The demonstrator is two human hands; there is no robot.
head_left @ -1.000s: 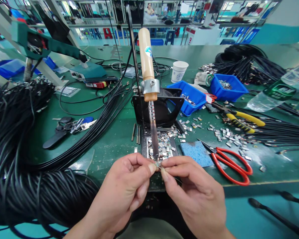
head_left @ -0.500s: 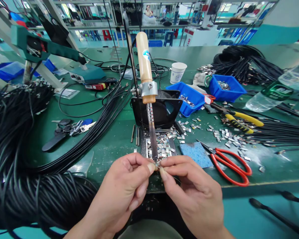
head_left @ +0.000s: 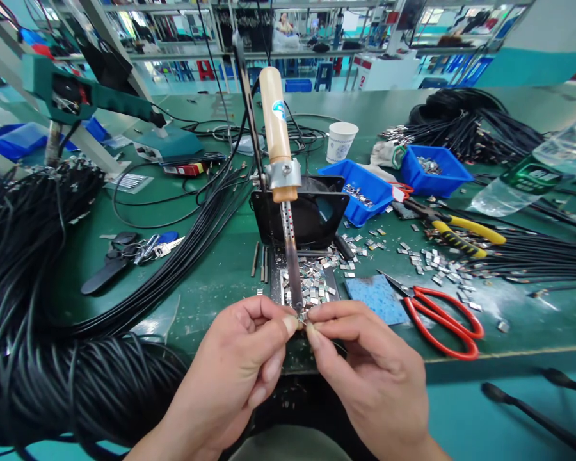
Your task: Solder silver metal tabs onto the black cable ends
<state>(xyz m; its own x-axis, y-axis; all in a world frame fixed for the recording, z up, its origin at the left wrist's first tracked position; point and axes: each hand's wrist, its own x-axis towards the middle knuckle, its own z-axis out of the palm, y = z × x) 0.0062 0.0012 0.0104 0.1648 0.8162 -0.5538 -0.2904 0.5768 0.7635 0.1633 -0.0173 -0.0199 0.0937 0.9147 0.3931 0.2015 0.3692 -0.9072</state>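
My left hand (head_left: 240, 371) and my right hand (head_left: 365, 371) meet at the near edge of the green bench, both pinched on one small metal clip (head_left: 303, 315). The clip sits right at the tip of a soldering iron (head_left: 283, 186) with a wooden handle, which is clamped in a stand and points down at my fingers. Under the tip a dark tray (head_left: 312, 285) carries several more small metal clips. What my fingers grip besides the clip is too small to make out.
A thick bundle of black cables (head_left: 33, 307) fills the left side. Red-handled scissors (head_left: 441, 317) and a blue sponge (head_left: 377, 298) lie to the right, with yellow-handled pliers (head_left: 456, 234) beyond. Two blue bins (head_left: 398, 176), a paper cup (head_left: 340, 139), keys (head_left: 139, 246) and a black fan (head_left: 312, 214) stand further back.
Both hands hold the same pinch at the iron's tip. The view has tipped slightly, nothing else has shifted.
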